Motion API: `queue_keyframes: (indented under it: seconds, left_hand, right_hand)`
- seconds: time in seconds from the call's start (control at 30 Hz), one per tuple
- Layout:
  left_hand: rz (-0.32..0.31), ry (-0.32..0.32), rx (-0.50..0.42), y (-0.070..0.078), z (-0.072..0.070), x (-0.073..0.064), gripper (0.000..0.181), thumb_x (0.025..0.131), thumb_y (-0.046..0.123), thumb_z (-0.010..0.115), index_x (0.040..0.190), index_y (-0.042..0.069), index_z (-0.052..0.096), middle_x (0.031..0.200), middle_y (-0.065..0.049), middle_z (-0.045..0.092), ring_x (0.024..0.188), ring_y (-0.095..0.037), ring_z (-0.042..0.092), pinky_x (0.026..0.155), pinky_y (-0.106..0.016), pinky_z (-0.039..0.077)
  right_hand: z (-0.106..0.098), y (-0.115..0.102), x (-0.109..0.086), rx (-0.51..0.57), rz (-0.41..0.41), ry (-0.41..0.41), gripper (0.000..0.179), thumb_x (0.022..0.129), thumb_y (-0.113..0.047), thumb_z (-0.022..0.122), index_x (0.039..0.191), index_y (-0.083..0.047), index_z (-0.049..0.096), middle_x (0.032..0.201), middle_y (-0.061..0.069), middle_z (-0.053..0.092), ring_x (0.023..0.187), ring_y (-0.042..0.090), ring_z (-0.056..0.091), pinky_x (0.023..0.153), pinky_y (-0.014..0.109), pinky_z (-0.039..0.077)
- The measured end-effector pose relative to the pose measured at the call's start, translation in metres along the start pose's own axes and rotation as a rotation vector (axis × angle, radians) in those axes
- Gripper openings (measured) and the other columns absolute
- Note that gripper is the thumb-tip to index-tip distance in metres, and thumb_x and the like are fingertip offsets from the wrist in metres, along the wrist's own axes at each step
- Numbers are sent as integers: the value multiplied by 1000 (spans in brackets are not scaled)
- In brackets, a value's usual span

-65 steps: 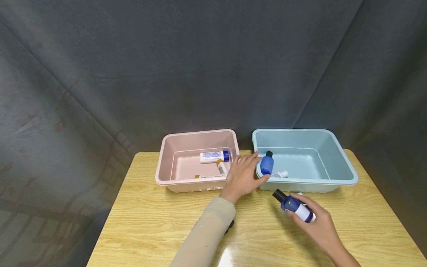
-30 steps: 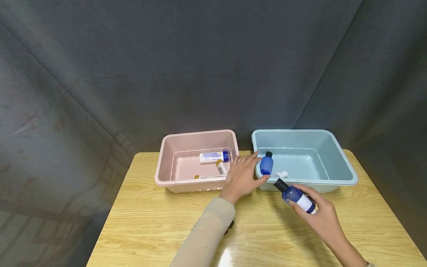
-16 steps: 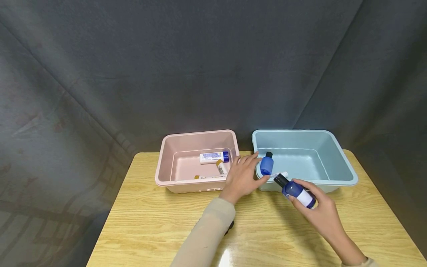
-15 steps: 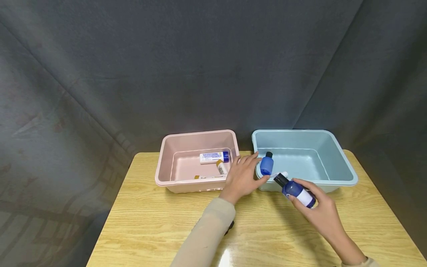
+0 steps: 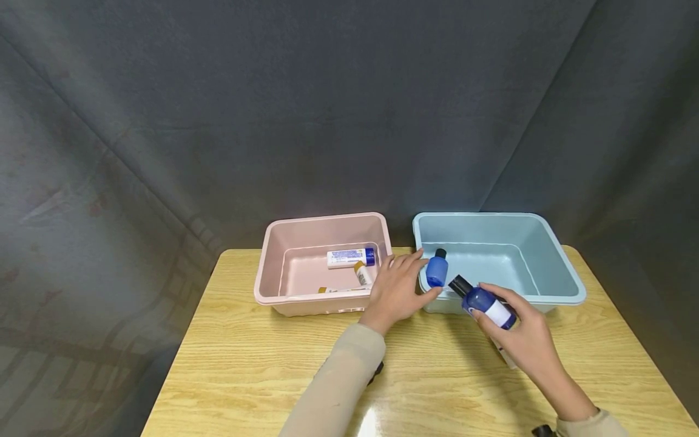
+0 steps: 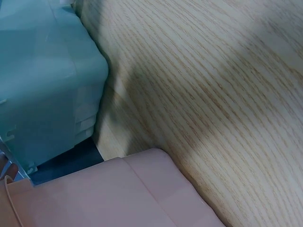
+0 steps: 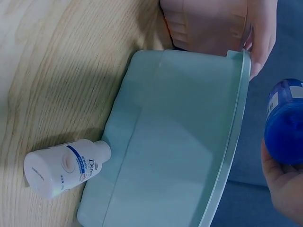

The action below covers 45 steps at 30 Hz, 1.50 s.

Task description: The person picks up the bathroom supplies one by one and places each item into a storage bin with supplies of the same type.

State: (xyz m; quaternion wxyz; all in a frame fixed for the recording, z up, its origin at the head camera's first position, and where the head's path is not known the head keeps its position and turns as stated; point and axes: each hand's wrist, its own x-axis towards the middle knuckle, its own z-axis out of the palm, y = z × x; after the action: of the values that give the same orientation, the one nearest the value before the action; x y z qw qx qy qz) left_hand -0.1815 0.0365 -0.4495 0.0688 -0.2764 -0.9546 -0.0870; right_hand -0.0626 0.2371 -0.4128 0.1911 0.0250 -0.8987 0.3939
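My right hand (image 5: 521, 337) grips a dark blue bottle (image 5: 494, 308) with a black cap and white label, tilted just in front of the light blue bin (image 5: 557, 300). The right wrist view shows that bottle (image 7: 286, 127) base-on, above the bin's rim. My left hand (image 5: 397, 290) rests with spread fingers over the neighbouring rims of the pink bin (image 5: 306, 298) and the blue bin. Close to its fingertips, a blue bottle (image 5: 437, 272) with a black cap leans inside the blue bin. A white Dove bottle (image 7: 64, 166) lies on the table beneath my right hand, mostly hidden in the head view.
Inside the pink bin lie a white tube with a blue cap (image 5: 348, 258) and two white items with gold caps, one of them a small tube (image 5: 363, 274). Both bins stand on a wooden table (image 5: 246, 370), against a dark grey curtain (image 5: 327, 109).
My right hand has moved the dark blue bottle forward, up to the blue bin's front rim. The white bottle beneath now shows past my hand. My left hand has stayed still.
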Motion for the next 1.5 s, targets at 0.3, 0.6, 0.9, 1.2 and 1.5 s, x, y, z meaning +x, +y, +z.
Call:
queue_keyframes:
  seconds: [0.3, 0.6, 0.9, 1.2, 1.5]
  left_hand:
    - [0, 0, -13, 0, 0, 0, 71, 93, 73, 39, 148, 28, 45, 160, 9, 30, 139, -15, 39, 117, -40, 22]
    - [-10, -7, -12, 1, 1, 1, 71, 92, 71, 42, 149, 29, 45, 160, 10, 29, 139, -14, 38, 117, -40, 21]
    - [-6, -4, -17, 1, 0, 1, 72, 92, 74, 38, 148, 29, 45, 160, 10, 28, 139, -14, 38, 117, -39, 21]
    - [-10, -8, -36, 1, -1, 1, 70, 92, 70, 46, 148, 28, 46, 160, 9, 29, 140, -15, 38, 117, -40, 21]
    - [-5, -1, -35, 1, -1, 0, 72, 93, 72, 40, 148, 27, 46, 160, 8, 31, 139, -16, 39, 117, -41, 21]
  right_hand:
    - [-1, 2, 9, -9, -15, -4, 50, 80, -7, 81, 127, -9, 66, 110, 22, 67, 80, 4, 53, 54, 23, 46]
    - [-1, 4, 20, -23, 0, -14, 49, 82, -12, 81, 128, -8, 65, 113, 23, 66, 76, 10, 53, 52, 24, 45]
    - [-1, 7, 29, -29, 8, -29, 48, 83, -14, 79, 129, -7, 65, 116, 24, 65, 78, 17, 54, 52, 25, 45]
    - [-2, 7, 40, -39, 42, -65, 48, 86, -16, 77, 130, -6, 63, 117, 30, 62, 83, 32, 56, 52, 26, 45]
    - [-4, 10, 49, -40, 81, -106, 50, 88, -22, 75, 132, -5, 61, 122, 31, 59, 89, 37, 58, 55, 26, 47]
